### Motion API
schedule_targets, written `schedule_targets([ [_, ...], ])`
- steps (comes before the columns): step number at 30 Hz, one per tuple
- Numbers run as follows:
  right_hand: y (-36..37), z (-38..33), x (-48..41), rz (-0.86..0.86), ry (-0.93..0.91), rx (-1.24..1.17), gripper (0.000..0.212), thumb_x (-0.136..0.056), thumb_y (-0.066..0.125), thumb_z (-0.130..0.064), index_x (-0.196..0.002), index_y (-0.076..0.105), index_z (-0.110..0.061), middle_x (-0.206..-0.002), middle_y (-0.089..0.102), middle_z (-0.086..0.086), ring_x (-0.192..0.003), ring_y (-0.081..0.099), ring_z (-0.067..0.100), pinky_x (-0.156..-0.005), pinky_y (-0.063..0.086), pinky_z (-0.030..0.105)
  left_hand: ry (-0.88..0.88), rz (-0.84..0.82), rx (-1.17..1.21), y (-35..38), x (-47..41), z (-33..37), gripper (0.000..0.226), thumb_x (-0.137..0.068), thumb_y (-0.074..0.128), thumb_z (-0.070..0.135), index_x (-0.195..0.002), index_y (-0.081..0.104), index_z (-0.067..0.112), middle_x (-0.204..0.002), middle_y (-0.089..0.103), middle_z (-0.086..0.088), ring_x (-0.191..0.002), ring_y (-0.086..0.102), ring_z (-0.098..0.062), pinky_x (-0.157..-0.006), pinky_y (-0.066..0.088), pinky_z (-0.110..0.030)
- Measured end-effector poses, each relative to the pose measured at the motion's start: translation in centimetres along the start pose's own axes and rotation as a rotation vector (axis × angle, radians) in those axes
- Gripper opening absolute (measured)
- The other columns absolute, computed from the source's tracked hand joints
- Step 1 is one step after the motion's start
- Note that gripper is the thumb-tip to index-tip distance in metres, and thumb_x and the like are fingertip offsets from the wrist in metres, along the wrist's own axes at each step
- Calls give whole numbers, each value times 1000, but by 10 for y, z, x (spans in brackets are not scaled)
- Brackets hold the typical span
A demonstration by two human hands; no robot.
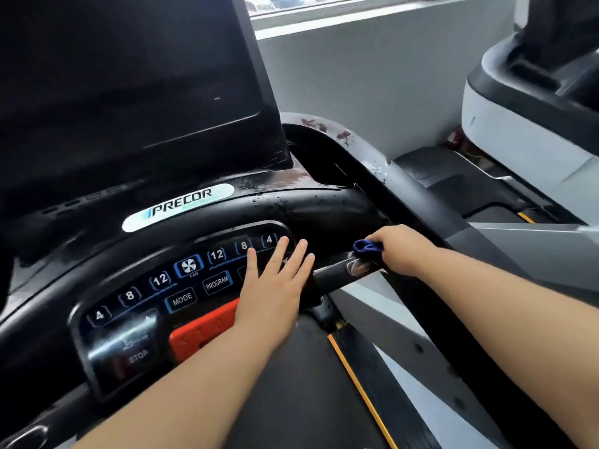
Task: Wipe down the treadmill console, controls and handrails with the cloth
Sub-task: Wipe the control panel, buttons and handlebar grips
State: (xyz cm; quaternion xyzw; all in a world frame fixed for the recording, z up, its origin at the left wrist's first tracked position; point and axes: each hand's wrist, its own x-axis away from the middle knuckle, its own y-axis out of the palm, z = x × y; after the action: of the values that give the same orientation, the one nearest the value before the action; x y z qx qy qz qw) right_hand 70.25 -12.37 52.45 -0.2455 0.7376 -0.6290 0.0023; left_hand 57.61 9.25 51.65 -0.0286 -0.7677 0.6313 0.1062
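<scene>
where cloth (368, 247) bunches, glossy handrail (337, 272) gleams

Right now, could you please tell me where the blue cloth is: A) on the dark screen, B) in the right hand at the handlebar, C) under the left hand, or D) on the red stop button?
B: the right hand grips the blue cloth against the handlebar; the left hand is flat and empty.
</scene>
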Motion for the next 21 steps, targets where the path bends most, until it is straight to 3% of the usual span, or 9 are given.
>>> schedule_targets([
  [2,11,-26,9,52,-3,-124,38,-81,48,-2,-104,68,-25,-97,67,0,-82,61,18,-67,49,30,34,18,-11,3,3,-5,85,-94,47,35,-149,-16,22,-156,-26,3,-144,-21,-24,-111,-7,-61],
  [5,35,-72,23,125,-140,-244,43,-75,47,1,-103,68,-25,-97,68,-4,-94,61,19,-75,48,31,64,38,-7,3,5,-8,86,-94,46,34,-148,-19,19,-156,-26,2,-145,-20,-23,-111,-7,-59],
  [7,37,-80,33,142,-157,-303,46,-79,46,3,-112,66,-23,-106,66,-4,-102,58,16,-78,43,26,77,41,4,1,6,-9,87,-94,45,34,-145,-24,19,-156,-26,2,-144,-20,-23,-111,-8,-58],
  [10,40,-68,50,183,-181,-335,58,-84,48,3,-135,54,-23,-135,55,-6,-127,46,11,-104,30,16,92,53,10,2,7,-9,88,-94,44,40,-140,-27,20,-157,-24,1,-144,-20,-25,-110,-9,-60],
  [12,45,-46,57,304,-115,-347,57,-85,52,1,-138,51,-21,-137,54,-4,-131,42,13,-110,29,23,103,61,5,0,6,-5,88,-92,46,49,-148,-16,22,-158,-19,-2,-145,-17,-29,-109,-11,-61],
  [15,41,7,43,468,119,-193,46,-83,51,2,-127,58,-11,-121,60,8,-118,50,27,-99,40,33,142,81,-39,-11,-3,3,75,-89,48,55,-151,16,27,-160,6,-5,-145,-6,-39,-109,-16,-57],
  [18,29,36,18,439,189,-2,39,-86,46,0,-123,57,-6,-125,58,9,-129,39,34,-106,34,38,214,40,-86,-18,-16,7,47,-92,47,40,-137,43,26,-147,36,1,-143,0,-44,-113,-9,-55],
  [21,28,20,-2,311,200,84,28,-90,47,-8,-116,57,-12,-117,58,3,-134,25,35,-103,38,37,261,-14,-20,-13,-23,7,36,-90,51,31,-126,51,26,-135,45,6,-147,5,-25,-115,3,-53],
])
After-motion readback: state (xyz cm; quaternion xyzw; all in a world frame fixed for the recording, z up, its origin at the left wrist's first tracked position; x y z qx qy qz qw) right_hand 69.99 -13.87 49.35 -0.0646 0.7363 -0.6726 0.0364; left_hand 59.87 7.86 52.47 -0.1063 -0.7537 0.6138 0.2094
